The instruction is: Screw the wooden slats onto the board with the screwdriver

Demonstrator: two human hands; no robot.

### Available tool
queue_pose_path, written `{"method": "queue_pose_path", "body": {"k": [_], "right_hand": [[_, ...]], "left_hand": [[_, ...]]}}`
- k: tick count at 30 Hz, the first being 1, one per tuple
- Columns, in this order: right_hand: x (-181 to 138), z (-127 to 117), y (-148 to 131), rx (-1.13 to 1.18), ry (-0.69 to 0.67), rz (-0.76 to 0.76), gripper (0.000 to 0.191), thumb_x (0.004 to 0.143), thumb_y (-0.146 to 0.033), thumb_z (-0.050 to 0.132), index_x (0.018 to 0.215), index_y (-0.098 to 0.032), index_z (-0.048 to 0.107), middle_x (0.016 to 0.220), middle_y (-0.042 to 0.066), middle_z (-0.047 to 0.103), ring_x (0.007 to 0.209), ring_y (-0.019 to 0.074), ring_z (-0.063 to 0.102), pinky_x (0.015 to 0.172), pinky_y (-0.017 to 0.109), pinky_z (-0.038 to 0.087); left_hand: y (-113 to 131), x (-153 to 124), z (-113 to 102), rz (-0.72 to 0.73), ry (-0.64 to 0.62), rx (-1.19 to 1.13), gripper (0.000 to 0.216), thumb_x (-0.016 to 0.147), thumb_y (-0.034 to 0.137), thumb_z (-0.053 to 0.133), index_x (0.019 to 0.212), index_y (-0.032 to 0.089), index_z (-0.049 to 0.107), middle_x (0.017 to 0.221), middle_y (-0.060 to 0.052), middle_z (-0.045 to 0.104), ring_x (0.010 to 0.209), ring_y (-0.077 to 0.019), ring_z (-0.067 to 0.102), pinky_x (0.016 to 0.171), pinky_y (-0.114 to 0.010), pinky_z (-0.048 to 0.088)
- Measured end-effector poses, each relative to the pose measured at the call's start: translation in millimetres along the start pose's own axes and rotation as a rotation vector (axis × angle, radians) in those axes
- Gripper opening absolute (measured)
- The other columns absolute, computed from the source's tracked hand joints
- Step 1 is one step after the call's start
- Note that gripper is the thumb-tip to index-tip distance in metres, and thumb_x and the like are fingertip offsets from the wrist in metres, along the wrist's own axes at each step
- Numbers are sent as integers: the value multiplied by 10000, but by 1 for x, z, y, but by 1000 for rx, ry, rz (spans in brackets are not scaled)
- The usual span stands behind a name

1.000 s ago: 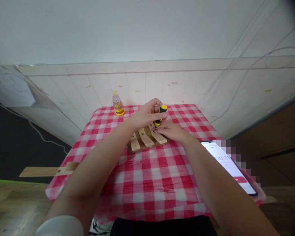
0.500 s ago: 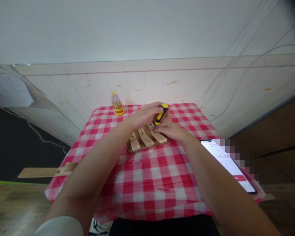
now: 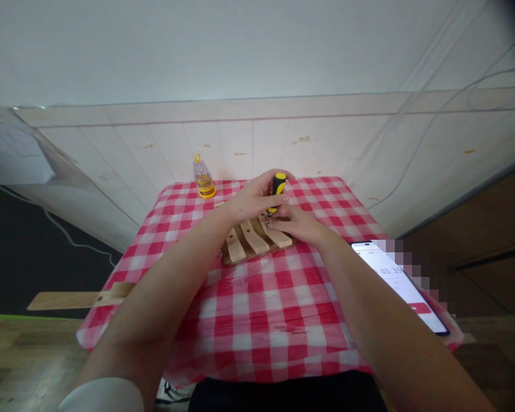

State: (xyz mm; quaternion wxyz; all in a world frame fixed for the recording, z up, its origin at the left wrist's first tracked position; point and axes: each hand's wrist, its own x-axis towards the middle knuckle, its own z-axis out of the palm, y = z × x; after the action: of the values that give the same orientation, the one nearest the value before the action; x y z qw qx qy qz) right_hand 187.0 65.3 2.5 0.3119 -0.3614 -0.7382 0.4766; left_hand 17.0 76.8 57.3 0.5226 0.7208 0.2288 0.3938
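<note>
My left hand (image 3: pixel 257 199) is wrapped around the handle of a yellow and black screwdriver (image 3: pixel 278 184), which stands nearly upright. Below it, my right hand (image 3: pixel 299 222) has its fingers drawn together by the screwdriver's lower end; what they pinch is hidden. Both hands are over a brown board (image 3: pixel 249 254) lying on the table. Several pale, curved wooden strips (image 3: pixel 254 240) with dark holes sit side by side on this board. The screwdriver's tip meets the far part of the right-hand strip, partly covered by my fingers.
A clear, yellow-based bottle-shaped container (image 3: pixel 203 178) stands at the table's back left. Another wooden piece (image 3: pixel 64 300) juts over the left edge. On the right lies a phone (image 3: pixel 395 286) showing a timer. The red-and-white checked cloth (image 3: pixel 249 320) covers the table, which meets the wall (image 3: pixel 270 143).
The screwdriver handle has swung from leaning right to nearly upright, and my left hand's grip around it has shifted. My right hand stays by the tip.
</note>
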Motion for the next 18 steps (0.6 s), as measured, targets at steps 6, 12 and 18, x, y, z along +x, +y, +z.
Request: {"method": "queue_pose_path", "body": {"k": [6, 12, 18], "right_hand": [[-1, -1, 2, -59, 15, 86, 167, 773, -360, 698, 854, -216, 728, 995, 49, 705, 975, 224, 635, 930, 426, 486], [4, -4, 9, -21, -3, -23, 138, 768, -364, 721, 805, -240, 766, 1218, 41, 657, 1166, 231, 585, 1058, 432, 424], [4, -6, 13, -2, -13, -7, 118, 755, -376, 755, 788, -268, 785, 1349, 29, 599, 1249, 235, 550, 1123, 434, 381]], "left_hand": [[12, -2, 7, -70, 26, -2, 185, 776, 198, 648, 869, 185, 488, 773, 23, 549, 689, -102, 534, 630, -244, 421], [12, 2, -1, 43, 175, 290, 193, 764, 251, 717, 840, 155, 569, 718, 34, 516, 658, -88, 477, 632, -238, 390], [28, -2, -9, 19, 77, 319, 258, 713, 112, 683, 953, 158, 601, 728, 25, 582, 666, -109, 566, 653, -253, 436]]}}
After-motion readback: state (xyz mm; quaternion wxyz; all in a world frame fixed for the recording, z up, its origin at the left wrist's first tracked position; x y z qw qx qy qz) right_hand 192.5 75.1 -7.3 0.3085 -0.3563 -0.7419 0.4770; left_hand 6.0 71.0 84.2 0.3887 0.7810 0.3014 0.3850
